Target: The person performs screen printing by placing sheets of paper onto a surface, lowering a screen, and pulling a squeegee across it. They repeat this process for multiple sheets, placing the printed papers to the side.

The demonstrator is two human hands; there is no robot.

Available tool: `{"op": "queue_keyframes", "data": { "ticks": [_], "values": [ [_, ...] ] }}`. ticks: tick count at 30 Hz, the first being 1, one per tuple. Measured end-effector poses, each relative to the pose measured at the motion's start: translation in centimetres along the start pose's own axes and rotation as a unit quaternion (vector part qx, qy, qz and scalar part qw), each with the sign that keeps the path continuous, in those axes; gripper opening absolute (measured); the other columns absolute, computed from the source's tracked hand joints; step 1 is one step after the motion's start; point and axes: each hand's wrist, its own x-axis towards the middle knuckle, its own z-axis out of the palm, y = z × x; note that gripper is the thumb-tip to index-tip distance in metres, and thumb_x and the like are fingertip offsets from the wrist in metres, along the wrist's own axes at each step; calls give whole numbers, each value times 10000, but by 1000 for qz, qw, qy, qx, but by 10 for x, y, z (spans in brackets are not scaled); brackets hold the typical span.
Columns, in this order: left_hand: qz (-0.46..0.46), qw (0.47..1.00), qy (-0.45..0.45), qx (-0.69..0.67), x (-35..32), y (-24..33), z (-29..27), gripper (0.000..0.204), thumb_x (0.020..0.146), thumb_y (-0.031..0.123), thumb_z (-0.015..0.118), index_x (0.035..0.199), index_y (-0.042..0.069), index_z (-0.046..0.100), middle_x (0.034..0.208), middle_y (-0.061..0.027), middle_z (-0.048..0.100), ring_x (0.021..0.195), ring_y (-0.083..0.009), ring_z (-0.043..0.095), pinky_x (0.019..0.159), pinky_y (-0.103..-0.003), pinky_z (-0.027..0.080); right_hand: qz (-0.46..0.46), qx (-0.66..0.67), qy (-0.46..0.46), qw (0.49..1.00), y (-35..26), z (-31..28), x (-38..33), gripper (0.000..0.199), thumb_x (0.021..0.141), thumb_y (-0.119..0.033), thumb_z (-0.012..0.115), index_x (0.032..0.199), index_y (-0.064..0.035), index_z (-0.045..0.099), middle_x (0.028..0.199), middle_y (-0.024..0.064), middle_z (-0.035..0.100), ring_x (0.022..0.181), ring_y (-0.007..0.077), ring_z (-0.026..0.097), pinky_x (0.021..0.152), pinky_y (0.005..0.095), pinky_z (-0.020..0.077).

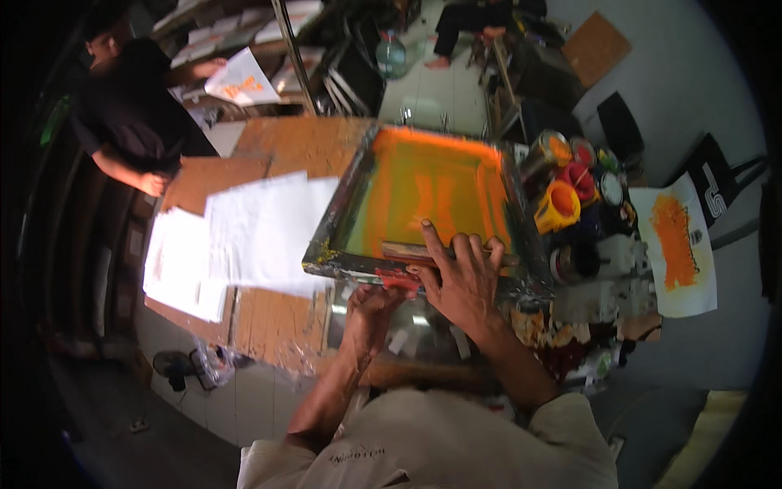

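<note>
A printing screen frame with orange ink across its mesh is tilted up at its near edge over the wooden table. My left hand grips that near edge from below, beside a red smear. My right hand lies on top of the same edge, its fingers spread over a wooden squeegee handle that rests along the frame, pinning it in place.
White sheets overlap on the table's left part. Ink cans and a yellow jug crowd the right side, next to a white sheet printed orange. Another person stands at the far left holding a printed sheet. A fan sits on the floor.
</note>
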Motion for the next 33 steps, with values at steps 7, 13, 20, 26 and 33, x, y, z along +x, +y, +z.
{"op": "queue_keyframes", "data": {
  "ticks": [7, 13, 20, 26, 33],
  "values": [
    [113, 928, 135, 329, 126, 13, -41, 416, 983, 306, 636, 1158, -70, 652, 1165, -204, 696, 1057, -329, 682, 945, -533, 526, -29, 19, 86, 996, 36, -48, 97, 523, 938, -440, 683, 1305, -68, 662, 893, 177, 641, 876, 331, 612, 888, 500, 405],
    [38, 533, 253, 807, 170, -46, -114, 375, 875, 251, 732, 1146, -2, 672, 1219, -162, 529, 1193, -360, 466, 955, -564, 330, -13, 32, 44, 998, 61, -73, 155, 502, 956, -461, 670, 1234, -44, 692, 871, 176, 694, 848, 341, 667, 832, 487, 455],
    [182, 688, 147, 687, 195, -13, -155, 192, 897, 175, 700, 947, -10, 687, 990, -271, 663, 969, -453, 629, 848, -496, 502, 9, 68, 19, 997, 78, -91, 202, 420, 956, -431, 678, 1111, -44, 725, 873, 226, 724, 803, 419, 705, 759, 498, 535],
    [237, 440, 357, 789, 141, 145, -230, 146, 886, 147, 729, 955, 28, 678, 971, -215, 683, 912, -423, 654, 807, -483, 524, 70, 90, -52, 992, 82, -91, 211, 403, 966, -504, 648, 1076, -126, 732, 774, 175, 722, 787, 323, 740, 742, 445, 554],
    [419, 557, 321, 641, 86, 135, -207, 50, 882, 55, 699, 918, 27, 679, 884, -157, 701, 840, -370, 674, 784, -417, 540, 95, 54, -60, 992, 79, -87, 208, 562, 972, -601, 607, 1338, -183, 691, 1242, 162, 727, 1139, 332, 702, 992, 401, 517]
  ]
}}
